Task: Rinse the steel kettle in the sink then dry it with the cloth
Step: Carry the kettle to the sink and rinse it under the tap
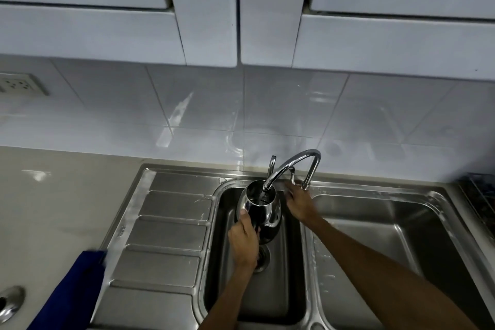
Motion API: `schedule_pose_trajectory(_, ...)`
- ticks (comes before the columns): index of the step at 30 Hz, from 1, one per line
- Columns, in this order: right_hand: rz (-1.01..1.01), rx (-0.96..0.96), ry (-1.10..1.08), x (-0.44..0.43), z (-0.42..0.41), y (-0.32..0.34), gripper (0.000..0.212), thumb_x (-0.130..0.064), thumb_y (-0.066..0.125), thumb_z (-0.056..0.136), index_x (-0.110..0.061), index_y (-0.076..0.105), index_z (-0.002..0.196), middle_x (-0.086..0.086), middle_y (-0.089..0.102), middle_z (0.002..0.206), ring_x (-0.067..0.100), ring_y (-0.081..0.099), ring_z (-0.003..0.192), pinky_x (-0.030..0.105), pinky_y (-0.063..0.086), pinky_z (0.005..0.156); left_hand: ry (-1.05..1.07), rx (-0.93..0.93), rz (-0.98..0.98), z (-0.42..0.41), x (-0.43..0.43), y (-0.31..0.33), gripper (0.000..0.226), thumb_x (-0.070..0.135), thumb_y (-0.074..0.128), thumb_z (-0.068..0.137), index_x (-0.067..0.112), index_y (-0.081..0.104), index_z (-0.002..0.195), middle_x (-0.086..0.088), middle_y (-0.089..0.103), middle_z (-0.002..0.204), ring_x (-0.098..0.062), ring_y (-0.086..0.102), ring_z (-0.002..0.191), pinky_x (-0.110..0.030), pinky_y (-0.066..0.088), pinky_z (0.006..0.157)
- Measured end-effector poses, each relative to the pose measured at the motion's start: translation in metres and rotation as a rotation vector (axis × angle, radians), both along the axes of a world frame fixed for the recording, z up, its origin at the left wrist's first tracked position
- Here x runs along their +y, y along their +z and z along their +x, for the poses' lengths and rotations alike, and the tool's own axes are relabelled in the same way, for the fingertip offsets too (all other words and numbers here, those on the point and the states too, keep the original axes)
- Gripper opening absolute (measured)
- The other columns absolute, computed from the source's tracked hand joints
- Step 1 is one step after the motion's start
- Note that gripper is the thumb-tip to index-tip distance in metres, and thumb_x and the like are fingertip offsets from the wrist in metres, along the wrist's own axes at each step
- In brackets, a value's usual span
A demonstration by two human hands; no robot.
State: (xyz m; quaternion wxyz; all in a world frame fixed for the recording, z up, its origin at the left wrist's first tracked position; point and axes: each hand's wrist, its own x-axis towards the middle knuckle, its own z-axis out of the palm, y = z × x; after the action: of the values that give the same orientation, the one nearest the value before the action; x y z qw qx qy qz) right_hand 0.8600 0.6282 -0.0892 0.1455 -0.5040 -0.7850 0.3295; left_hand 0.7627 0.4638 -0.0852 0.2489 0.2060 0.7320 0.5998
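The shiny steel kettle (258,205) hangs over the small middle basin of the steel sink (214,236), its open top right under the spout of the curved tap (292,166). A thin stream of water runs into it. My left hand (243,244) grips the kettle's dark handle from below. My right hand (300,202) reaches to the tap's lever at the back rim, fingers around it. A blue cloth (72,292) lies on the counter at the lower left, partly over the drainboard's edge.
The ribbed drainboard (166,236) lies left of the basin and a larger basin (388,244) sits to the right. A round steel lid or fitting (10,301) is at the far left edge. White cupboards hang overhead; a wall socket (18,84) is at left.
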Motion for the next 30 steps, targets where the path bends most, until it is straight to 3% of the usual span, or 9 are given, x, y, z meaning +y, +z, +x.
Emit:
schedule_pose_trajectory(4,-0.403,0.121,-0.252,-0.029,-0.004,-0.015,0.033,-0.030,0.052,0.101,-0.007,0.069,0.118,0.017,0.071,0.111,0.032,0.065,0.106,0.032,0.047,0.088,0.013,0.011,-0.019,-0.001,0.000,-0.001,0.066,0.038,0.036,0.105,-0.003,0.052,0.056,-0.022,0.055,0.049,-0.020,0.052,0.041,-0.035,0.043,0.043)
schedule_pose_trajectory(7,-0.952,0.376,-0.511,-0.049,-0.005,-0.030,0.054,-0.064,0.053,0.088,-0.015,0.064,0.108,0.011,0.062,0.093,0.026,0.059,0.076,0.030,0.047,0.062,0.006,-0.032,-0.002,0.002,-0.001,0.001,0.072,0.054,0.034,0.098,-0.003,0.053,0.059,-0.025,0.055,0.051,-0.022,0.051,0.042,-0.043,0.046,0.042)
schedule_pose_trajectory(9,-1.160,0.527,-0.542,-0.059,-0.008,-0.028,0.058,-0.065,0.046,0.091,-0.014,0.062,0.111,0.016,0.060,0.104,0.029,0.059,0.084,0.034,0.048,0.065,0.000,-0.052,0.002,0.002,-0.002,0.001,0.072,0.060,0.033,0.094,0.002,0.054,0.058,-0.019,0.053,0.048,-0.021,0.051,0.043,-0.043,0.046,0.042)
schedule_pose_trajectory(12,-1.219,0.631,-0.577,-0.064,-0.011,-0.021,0.054,-0.056,0.042,0.097,-0.010,0.060,0.117,0.018,0.060,0.108,0.030,0.058,0.091,0.038,0.051,0.073,-0.037,-0.084,0.002,0.000,-0.005,0.005,0.061,0.048,0.037,0.102,0.012,0.054,0.055,-0.004,0.050,0.046,-0.017,0.051,0.043,-0.034,0.047,0.047)
schedule_pose_trajectory(15,-1.232,0.645,-0.606,-0.066,-0.013,-0.017,0.050,-0.053,0.044,0.097,-0.009,0.062,0.113,0.017,0.060,0.100,0.030,0.056,0.091,0.040,0.048,0.080,-0.069,-0.135,0.008,-0.003,-0.009,0.011,0.056,0.035,0.037,0.105,0.011,0.057,0.057,-0.002,0.053,0.047,-0.009,0.052,0.041,-0.021,0.046,0.046)
schedule_pose_trajectory(17,-1.233,0.660,-0.630,-0.069,-0.016,-0.014,0.048,-0.051,0.043,0.098,-0.007,0.061,0.106,0.017,0.060,0.100,0.029,0.056,0.088,0.039,0.048,0.077,-0.121,-0.149,0.011,-0.004,-0.012,0.013,0.055,0.033,0.039,0.105,0.008,0.057,0.059,-0.005,0.051,0.049,-0.006,0.048,0.039,-0.016,0.041,0.043)
schedule_pose_trajectory(23,-1.225,0.645,-0.658,-0.076,-0.022,-0.004,0.046,-0.049,0.040,0.100,-0.008,0.060,0.100,0.018,0.061,0.098,0.030,0.058,0.084,0.035,0.046,0.066,-0.220,-0.155,0.014,-0.011,-0.018,0.016,0.051,0.034,0.042,0.103,0.004,0.056,0.064,-0.013,0.046,0.052,-0.009,0.042,0.039,-0.020,0.037,0.043)
schedule_pose_trajectory(30,-1.240,0.672,-0.628,-0.079,-0.020,0.020,0.046,-0.042,0.035,0.104,-0.007,0.060,0.088,0.015,0.059,0.088,0.027,0.055,0.078,0.035,0.045,0.067,-0.264,-0.180,-0.033,-0.017,-0.021,0.011,0.057,0.043,0.041,0.102,0.006,0.061,0.063,-0.006,0.051,0.048,-0.017,0.044,0.040,-0.026,0.037,0.042)
